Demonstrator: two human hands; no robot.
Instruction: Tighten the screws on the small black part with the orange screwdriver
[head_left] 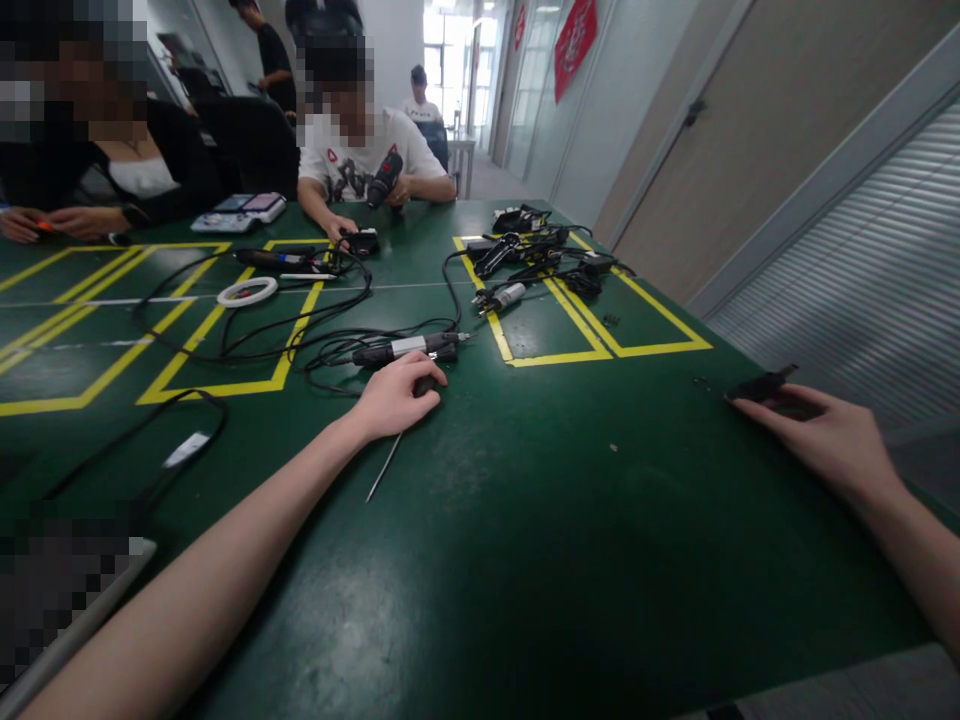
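My left hand (396, 395) rests on the green table with its fingers wrapped round the dark handle of a screwdriver (384, 468). The thin metal shaft sticks out below the palm and points toward me. Just beyond these knuckles lies a black and silver electric screwdriver (397, 348) with a cable. At the table's right edge, my right hand (836, 435) grips a small black plastic piece (759, 386) between thumb and fingers. A short prong-like tip shows at its far end; its exact kind is unclear.
Black adapters and cables (525, 250) lie in a yellow-taped area, beside a silver tool (501, 298). A white tape ring (247, 292) sits left. Across the table, a person holds a drill (385, 180); another sits at left. Tiny dark bits (611, 320) lie at right.
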